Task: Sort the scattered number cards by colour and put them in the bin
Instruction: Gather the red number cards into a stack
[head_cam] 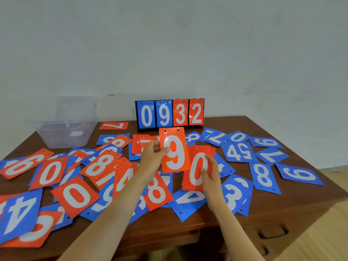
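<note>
Blurry bin [63, 112], contents indistinct.

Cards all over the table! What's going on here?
A person is sorting them by colour. The left hand holds an orange 9 card, the right hand an orange stack with 0 on top. Many orange and blue cards lie scattered on the table; the bin stands at its far left.

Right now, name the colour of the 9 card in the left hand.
The 9 card is orange-red with a white numeral; head view shows it best.
</note>
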Motion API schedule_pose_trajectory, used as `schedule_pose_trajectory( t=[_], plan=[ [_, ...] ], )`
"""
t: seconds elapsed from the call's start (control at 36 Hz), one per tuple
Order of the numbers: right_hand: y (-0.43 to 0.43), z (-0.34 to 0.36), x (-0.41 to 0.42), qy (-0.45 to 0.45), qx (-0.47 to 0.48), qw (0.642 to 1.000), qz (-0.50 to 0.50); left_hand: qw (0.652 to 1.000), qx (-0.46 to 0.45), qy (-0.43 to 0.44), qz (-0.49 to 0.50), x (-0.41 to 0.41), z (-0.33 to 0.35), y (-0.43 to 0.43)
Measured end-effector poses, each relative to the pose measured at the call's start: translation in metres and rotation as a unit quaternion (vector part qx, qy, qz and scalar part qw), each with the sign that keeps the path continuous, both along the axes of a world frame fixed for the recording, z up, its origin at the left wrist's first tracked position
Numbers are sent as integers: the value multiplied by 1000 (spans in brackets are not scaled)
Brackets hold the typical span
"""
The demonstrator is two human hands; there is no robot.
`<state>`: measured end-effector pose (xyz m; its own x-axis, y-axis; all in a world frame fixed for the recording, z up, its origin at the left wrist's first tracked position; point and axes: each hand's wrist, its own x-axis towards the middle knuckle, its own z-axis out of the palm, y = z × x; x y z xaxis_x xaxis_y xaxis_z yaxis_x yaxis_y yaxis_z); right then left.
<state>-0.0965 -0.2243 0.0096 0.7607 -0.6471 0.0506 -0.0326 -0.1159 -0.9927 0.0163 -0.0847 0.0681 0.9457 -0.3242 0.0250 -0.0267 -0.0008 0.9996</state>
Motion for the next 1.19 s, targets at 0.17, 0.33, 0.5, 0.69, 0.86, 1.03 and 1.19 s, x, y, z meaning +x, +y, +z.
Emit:
schedule_pose_trajectory(
  t=[0.17, 0.33, 0.5, 0.69, 0.86, 1.03, 1.19],
  plan=[
    [23, 15, -10, -38, 61, 997, 2, 999, 25, -5, -41, -34, -3, 9],
    [39, 28, -24, -63, 114, 991, 16, 994, 70, -84, -27, -61, -20, 15],
    [50, 19, -32, -54, 64, 996, 2, 982, 131, -133, -10, -72, -27, 24],
    [48, 6, -37, -32, 66, 996, -44, 879, 414, -216, -93, -67, -57, 63],
    [47, 1, -37, -21, 61, 996, -62, 803, 528, -218, -170, -65, -63, 75],
    [49, 0, -38, 1, 53, 997, -52, 727, 591, -316, -150, -63, -59, 71],
    [48, -2, -39, 10, 44, 997, -58, 799, 470, -368, -78, -59, -62, 74]
  ],
)
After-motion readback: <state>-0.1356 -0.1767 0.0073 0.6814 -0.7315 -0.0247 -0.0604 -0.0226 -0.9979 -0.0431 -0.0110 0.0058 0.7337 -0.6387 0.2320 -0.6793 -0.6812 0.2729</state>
